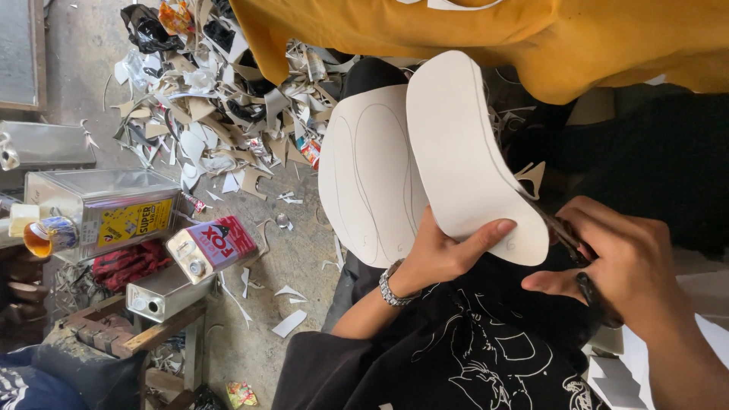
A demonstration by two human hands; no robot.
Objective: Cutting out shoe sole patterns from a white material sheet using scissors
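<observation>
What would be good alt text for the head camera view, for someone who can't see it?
A person's left hand holds a white sheet marked with curved outlines while the right hand cuts its edge with scissors. Offcuts and metal cans litter the concrete floor beside them.

Scissors (571, 250): blades mostly hidden behind the curved white sheet (463, 152) and inside the right hand (623, 273); handles only partly seen. Left hand (440, 254): fingers other than the thumb concealed behind the sheet. Second white sheet (364, 175): its right part covered by the front one. Yellow garment (486, 38): cut off by the top edge, wearer unseen. Black printed shirt (471, 357): cut off at the bottom edge. Silver metal can (45, 144), far left: cut by the left edge. Scrap heap (213, 99): individual pieces too jumbled to tell apart. Small bright packet (241, 393), bottom edge: too small to identify.
</observation>
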